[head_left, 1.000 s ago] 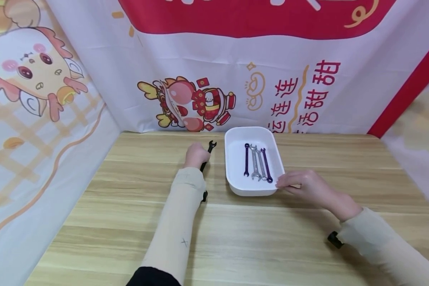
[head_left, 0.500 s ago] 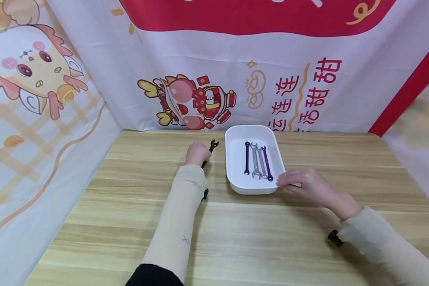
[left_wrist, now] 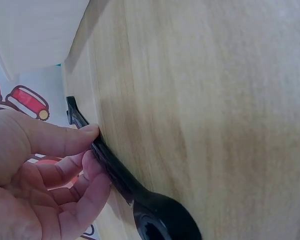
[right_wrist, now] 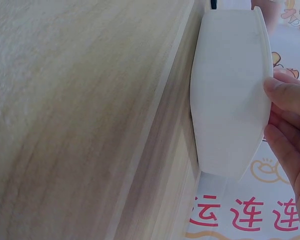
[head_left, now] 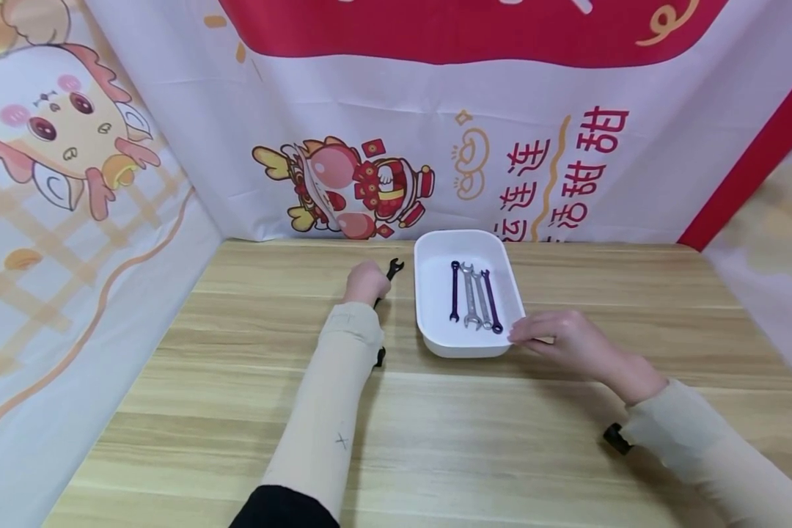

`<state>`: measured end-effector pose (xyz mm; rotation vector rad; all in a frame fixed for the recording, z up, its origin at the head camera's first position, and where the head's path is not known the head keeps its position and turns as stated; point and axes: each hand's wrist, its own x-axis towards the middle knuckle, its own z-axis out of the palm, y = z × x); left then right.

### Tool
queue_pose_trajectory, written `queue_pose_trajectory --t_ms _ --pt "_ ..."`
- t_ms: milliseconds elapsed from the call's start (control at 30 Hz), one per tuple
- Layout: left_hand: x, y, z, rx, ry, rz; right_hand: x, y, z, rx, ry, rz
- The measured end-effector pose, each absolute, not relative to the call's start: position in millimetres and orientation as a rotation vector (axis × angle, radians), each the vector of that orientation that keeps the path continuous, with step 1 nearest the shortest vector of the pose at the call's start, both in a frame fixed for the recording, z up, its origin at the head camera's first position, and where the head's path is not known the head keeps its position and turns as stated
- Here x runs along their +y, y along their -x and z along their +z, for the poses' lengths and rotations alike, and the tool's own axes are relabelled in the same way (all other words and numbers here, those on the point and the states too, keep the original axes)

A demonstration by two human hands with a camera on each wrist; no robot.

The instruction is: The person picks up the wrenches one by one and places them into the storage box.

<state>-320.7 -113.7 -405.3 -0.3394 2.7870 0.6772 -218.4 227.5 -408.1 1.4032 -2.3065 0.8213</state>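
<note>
In the head view my left hand (head_left: 366, 284) is left of a white plastic tub (head_left: 467, 342). It pinches a black combination wrench (left_wrist: 117, 170) by the shank between thumb and fingers, close over the table. The wrench's open end (head_left: 396, 265) points away toward the back; its ring end (left_wrist: 162, 220) shows large in the left wrist view. On the tub's near right corner, my right hand (head_left: 561, 337) grips the rim, thumb and fingertips at the edge. Inside the tub several wrenches lie side by side: dark purple ones (head_left: 455, 293) at the outside, silver ones (head_left: 471, 297) between.
The wooden table (head_left: 475, 447) ends at a hanging white cloth (head_left: 383, 95) with red print, close behind the tub. Another printed cloth (head_left: 59, 279) hangs along the left side. A black strap piece (head_left: 617, 438) shows at the right sleeve.
The black wrench's open end has shifted slightly right, toward the tub, with my left hand still pinching it. My right hand stays at the tub's corner.
</note>
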Motion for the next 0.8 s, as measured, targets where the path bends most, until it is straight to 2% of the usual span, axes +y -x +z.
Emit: queue_pose_trajectory --t_ms 400,800 --pt "-112.8 324.9 -406.7 2.754 0.297 0.62 226.8 217.0 -405.2 -2.33 -1.398 0.82" --pt "-110.6 314.3 -399.4 2.805 0.223 0.559 227.7 217.9 -407.0 -2.323 -1.404 0.799"
